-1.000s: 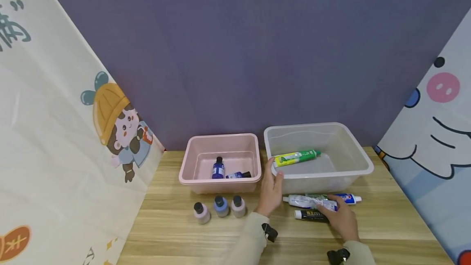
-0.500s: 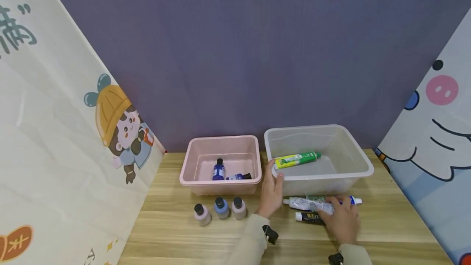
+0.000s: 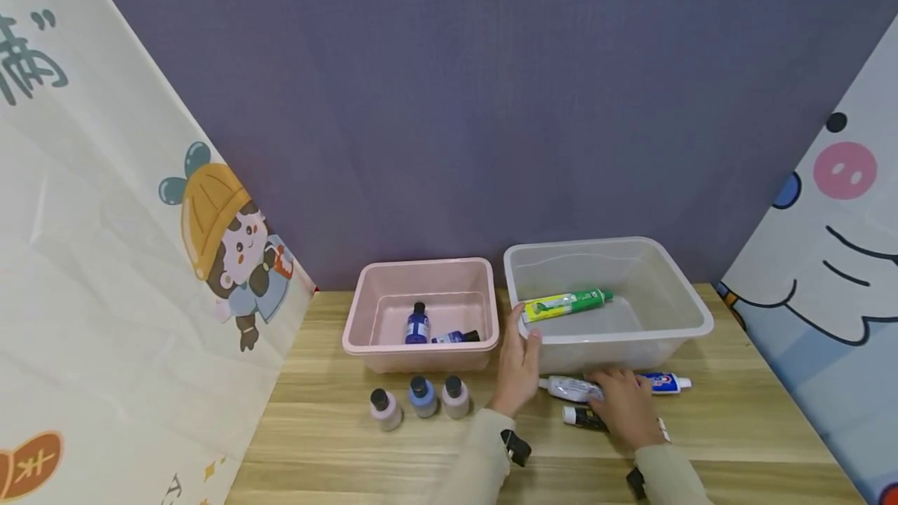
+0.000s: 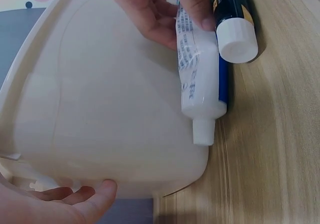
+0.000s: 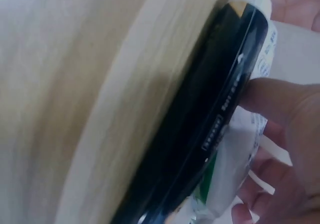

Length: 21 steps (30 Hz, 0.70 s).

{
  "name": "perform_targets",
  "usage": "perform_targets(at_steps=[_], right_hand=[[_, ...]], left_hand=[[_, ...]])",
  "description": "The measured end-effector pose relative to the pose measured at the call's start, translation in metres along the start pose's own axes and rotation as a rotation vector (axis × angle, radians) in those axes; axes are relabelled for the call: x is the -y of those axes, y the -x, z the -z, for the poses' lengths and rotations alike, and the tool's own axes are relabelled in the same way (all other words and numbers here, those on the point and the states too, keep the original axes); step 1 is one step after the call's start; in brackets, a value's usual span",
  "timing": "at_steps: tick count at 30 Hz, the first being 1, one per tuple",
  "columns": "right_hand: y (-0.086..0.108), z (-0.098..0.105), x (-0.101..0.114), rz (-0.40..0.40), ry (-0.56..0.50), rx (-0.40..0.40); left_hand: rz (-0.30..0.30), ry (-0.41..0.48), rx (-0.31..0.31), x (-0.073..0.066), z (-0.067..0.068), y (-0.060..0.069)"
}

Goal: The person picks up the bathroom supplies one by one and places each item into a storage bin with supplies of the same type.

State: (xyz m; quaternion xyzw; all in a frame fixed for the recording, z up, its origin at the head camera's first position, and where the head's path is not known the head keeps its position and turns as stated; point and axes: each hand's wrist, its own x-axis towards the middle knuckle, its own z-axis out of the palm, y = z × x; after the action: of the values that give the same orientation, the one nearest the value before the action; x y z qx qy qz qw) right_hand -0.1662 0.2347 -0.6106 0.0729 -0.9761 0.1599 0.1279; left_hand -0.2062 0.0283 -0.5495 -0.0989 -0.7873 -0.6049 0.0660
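My left hand [image 3: 516, 372] grips the near left corner of a whitish plastic bin [image 3: 624, 349], its thumb against the outer wall. Inside that bin lies a yellow and green toothpaste tube [image 3: 568, 305]. In front of the bin, my right hand [image 3: 627, 405] pinches a white toothpaste tube [image 4: 197, 84] between thumb and fingers. A blue toothpaste tube [image 3: 665, 383] lies behind it, partly covered by the hand. Nearer the person is a black toothpaste tube [image 5: 200, 109] with a white cap, also partly under the right hand in the head view.
To the left stands a pink bin [image 3: 421, 358] with two dark blue bottles [image 3: 417, 326] in it. Several small black-capped bottles [image 3: 422, 398] stand on the wooden table [image 3: 337, 458] before it. A purple-grey backdrop [image 3: 449, 100] rises behind.
My right hand has shifted left along the tubes, uncovering more of the blue tube and covering more of the white and black ones. The left hand has stayed on the bin's corner.
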Motion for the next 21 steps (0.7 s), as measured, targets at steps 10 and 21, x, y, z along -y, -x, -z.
perform_targets(at_steps=[10,21], right_hand=[[-0.0087,0.0026,-0.001,0.082,0.066,0.077],[-0.0093,0.0053,0.0027,0.125,0.012,-0.001]], left_hand=[[0.009,-0.014,-0.001,-0.0019,-0.0006,0.0021],[-0.006,-0.008,0.006,-0.0012,0.0015,0.0002]])
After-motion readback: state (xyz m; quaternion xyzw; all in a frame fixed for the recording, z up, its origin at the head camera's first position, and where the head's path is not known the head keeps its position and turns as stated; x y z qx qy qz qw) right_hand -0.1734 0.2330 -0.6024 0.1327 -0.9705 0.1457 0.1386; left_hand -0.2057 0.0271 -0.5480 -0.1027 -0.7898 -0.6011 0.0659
